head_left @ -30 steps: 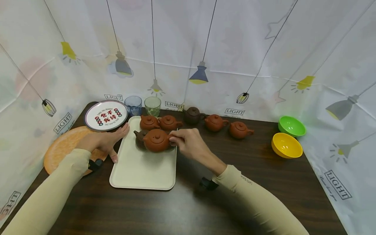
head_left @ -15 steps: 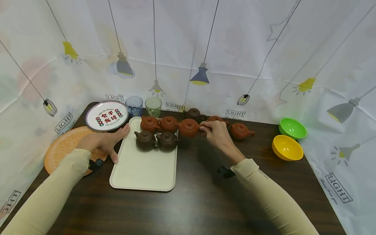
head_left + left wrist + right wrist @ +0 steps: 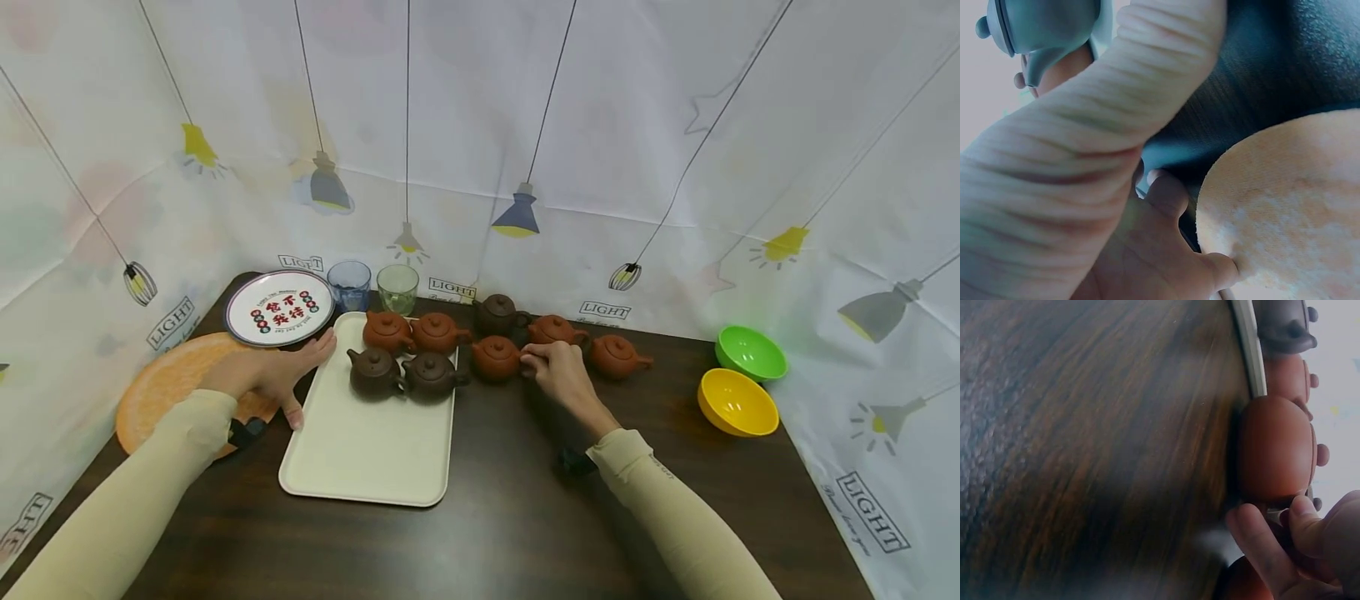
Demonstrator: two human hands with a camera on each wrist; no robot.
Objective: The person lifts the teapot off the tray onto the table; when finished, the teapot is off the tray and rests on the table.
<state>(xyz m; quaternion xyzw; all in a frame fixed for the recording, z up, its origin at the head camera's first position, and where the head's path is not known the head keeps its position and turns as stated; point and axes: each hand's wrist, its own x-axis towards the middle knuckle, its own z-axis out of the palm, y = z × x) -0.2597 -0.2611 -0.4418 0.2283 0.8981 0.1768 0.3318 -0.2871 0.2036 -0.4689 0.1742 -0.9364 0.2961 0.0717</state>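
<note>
My right hand pinches the handle of a reddish-brown teapot just right of the cream tray. In the right wrist view, thumb and fingers meet at the handle end of that teapot, which stands close over the wooden table. My left hand lies with fingers stretched along the tray's left rim, partly over the orange round mat. On the tray's back half sit two reddish teapots, one of them a teapot at the left, and two dark brown ones, including a dark teapot.
Behind the right hand stand a dark teapot and two reddish teapots, the outer teapot farthest right. A white plate, a blue glass and a green glass line the back left. Green bowl and yellow bowl stand right.
My right hand carried the reddish teapot from over the tray rightward, then lowered it beside the tray's right edge. The two dark teapots on the tray came into full view. The left hand stayed put.
</note>
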